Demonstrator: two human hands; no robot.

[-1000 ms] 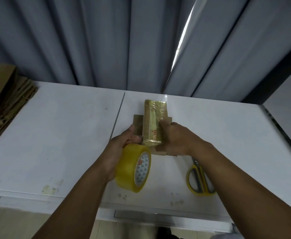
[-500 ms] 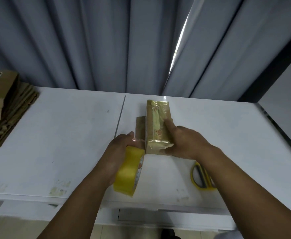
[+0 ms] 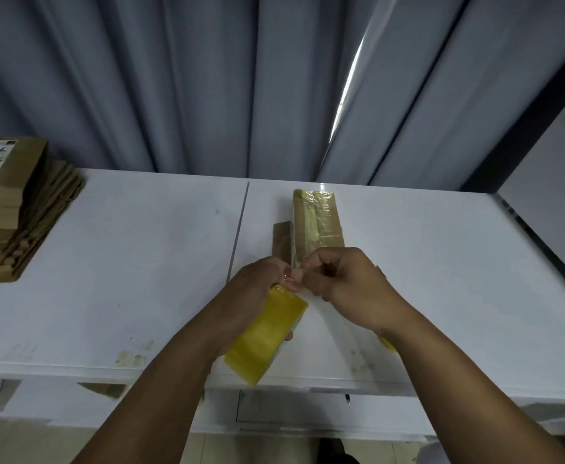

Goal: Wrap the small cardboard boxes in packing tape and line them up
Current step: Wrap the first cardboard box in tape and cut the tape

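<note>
Left hand (image 3: 257, 289): grips the tape roll (image 3: 267, 336) above the table's (image 3: 123, 262) near edge.
Right hand (image 3: 351, 286): fingers curled, pinching the tape end (image 3: 289, 279) by the left thumb.
Box (image 3: 316, 222): taped, lying on the table just behind both hands.
Far left: cardboard stack (image 3: 9, 212).

The box (image 3: 318, 226), glossy with yellowish tape, lies flat and lengthwise, stretching away beyond the fingers, which hide its near end. The yellow roll (image 3: 264, 336) sits tilted and edge-on just below the left fingers (image 3: 272, 270), which grip it. A clear strip (image 3: 289, 279) is pinched where they meet the right fingers (image 3: 311, 265).
</note>
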